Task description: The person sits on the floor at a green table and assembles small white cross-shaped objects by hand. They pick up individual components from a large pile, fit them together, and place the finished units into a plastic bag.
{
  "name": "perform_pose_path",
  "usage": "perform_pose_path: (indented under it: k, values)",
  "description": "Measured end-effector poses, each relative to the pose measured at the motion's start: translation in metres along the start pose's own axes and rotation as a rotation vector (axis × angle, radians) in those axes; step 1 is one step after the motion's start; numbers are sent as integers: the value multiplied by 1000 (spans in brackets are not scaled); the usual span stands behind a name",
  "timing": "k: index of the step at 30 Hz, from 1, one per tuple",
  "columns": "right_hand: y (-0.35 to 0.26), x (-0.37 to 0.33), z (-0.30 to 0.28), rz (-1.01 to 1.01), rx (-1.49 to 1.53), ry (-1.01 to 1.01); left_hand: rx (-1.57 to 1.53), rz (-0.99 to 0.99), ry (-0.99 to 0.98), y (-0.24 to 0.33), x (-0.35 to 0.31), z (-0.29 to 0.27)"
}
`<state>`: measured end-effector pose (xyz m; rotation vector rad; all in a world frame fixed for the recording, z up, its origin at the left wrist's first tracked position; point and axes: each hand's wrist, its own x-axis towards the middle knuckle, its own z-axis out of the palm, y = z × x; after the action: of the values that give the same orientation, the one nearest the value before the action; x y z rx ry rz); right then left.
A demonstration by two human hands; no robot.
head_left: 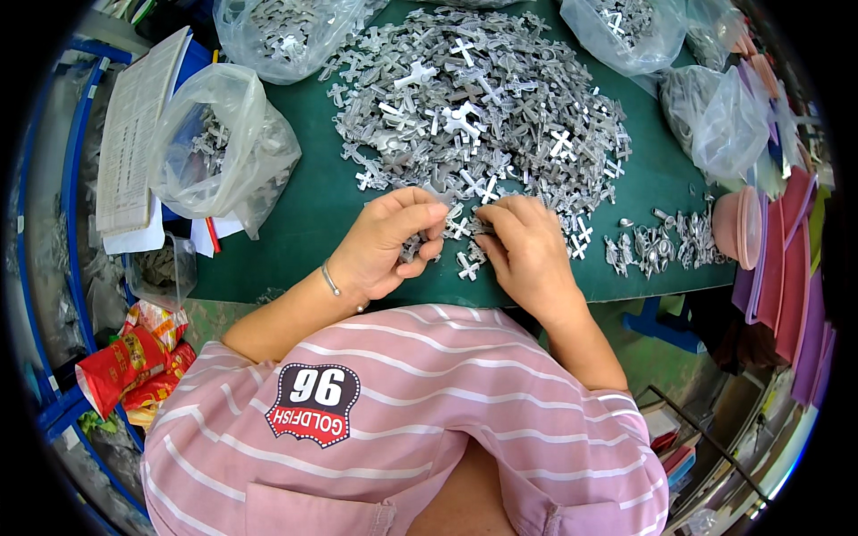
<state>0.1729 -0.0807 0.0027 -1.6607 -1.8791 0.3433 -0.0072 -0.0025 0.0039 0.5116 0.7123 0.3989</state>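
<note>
A large heap of small silver-grey metal crosses is spread over the green table. At its near edge my left hand is closed, thumb against forefinger, with a few small metal crosses showing inside the curled fingers. Beside it, my right hand reaches to the heap's near edge with fingers bent down and thumb drawn in; what its fingertips grip is hidden. Between the two hands lie several loose crosses, one cross nearest to me.
An open clear plastic bag of metal pieces stands at left; further bags line the far side. Small sorted groups of metal parts lie at right near a pink tub. Papers and red snack packets are at left.
</note>
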Motion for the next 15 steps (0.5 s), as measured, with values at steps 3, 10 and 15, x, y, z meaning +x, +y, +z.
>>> perform_pose_path:
  k: [3, 10, 15]
  values:
    - [5, 0, 2, -9, 12, -9, -9, -5, 10, 2, 0, 2]
    - [2, -2, 0, 561, 1109, 82, 284, 13, 88, -2, -2, 8]
    - [7, -4, -2, 652, 1294, -13, 326, 6, 90, -3, -2, 11]
